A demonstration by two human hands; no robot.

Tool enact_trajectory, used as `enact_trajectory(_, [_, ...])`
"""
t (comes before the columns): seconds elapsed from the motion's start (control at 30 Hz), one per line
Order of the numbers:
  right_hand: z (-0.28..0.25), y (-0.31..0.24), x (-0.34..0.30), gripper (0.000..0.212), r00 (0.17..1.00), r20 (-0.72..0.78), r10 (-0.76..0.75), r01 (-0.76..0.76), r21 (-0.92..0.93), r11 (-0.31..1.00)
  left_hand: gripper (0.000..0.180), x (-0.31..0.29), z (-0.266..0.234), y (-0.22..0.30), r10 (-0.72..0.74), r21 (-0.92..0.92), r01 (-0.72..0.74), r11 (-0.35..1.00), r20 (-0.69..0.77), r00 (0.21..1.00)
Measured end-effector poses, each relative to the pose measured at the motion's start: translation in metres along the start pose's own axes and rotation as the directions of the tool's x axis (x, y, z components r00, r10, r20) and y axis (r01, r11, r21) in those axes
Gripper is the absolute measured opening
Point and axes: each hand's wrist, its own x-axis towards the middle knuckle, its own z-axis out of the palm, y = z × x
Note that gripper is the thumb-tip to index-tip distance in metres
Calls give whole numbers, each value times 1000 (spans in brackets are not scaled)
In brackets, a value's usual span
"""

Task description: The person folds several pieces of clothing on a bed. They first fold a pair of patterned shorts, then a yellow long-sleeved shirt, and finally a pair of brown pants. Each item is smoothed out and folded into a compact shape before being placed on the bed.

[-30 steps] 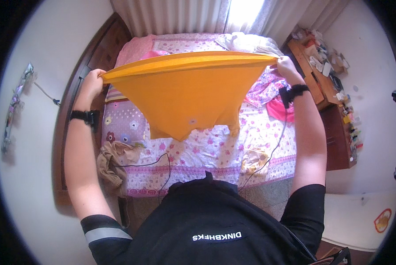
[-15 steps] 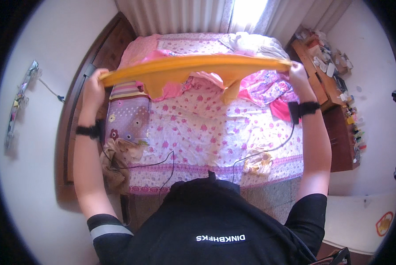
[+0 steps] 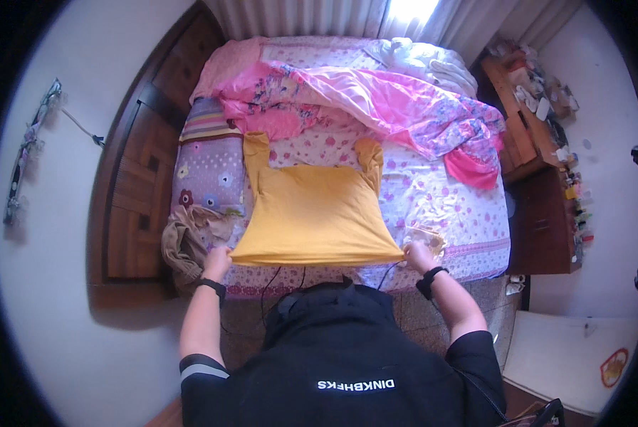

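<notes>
A mustard-yellow long-sleeved shirt (image 3: 319,210) is stretched out over the near part of the bed, its hem toward me and its two sleeves pointing away. My left hand (image 3: 218,260) pinches the left corner of the hem. At the right corner, my right hand (image 3: 419,255) is closed on the same hem. The edge is pulled taut between both hands. A crumpled cream-coloured cloth (image 3: 427,238) lies just beyond my right hand, and a brown garment (image 3: 185,249) is bunched beside my left hand.
The bed has a floral sheet (image 3: 468,220). A pink flowered quilt (image 3: 376,107) is heaped across its far half, with a white bundle (image 3: 433,67) behind. A purple patterned pillow (image 3: 205,174) rests by the wooden headboard (image 3: 141,185). A cluttered desk (image 3: 511,135) stands right.
Both hands came down and toward me, and closer together, with the shirt. It was a raised, folded-looking band; now it is spread out over the bed with its sleeves extended.
</notes>
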Motion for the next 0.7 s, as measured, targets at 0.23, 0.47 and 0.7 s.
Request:
enact_trajectory(0.23, [121,29,-33,15,996,72,49,-59,141,988,16,-33,86,-28,-169,-10,176,984,226,959])
enact_trajectory(0.47, [168,33,-46,7,999,45,24,-27,46,999,15,-51,109,-45,-235,65,226,972,267,935])
enact_trajectory(0.7, [178,38,-46,8,991,131,-2,2,2,1000,16,-67,116,-56,-233,45,232,972,347,908])
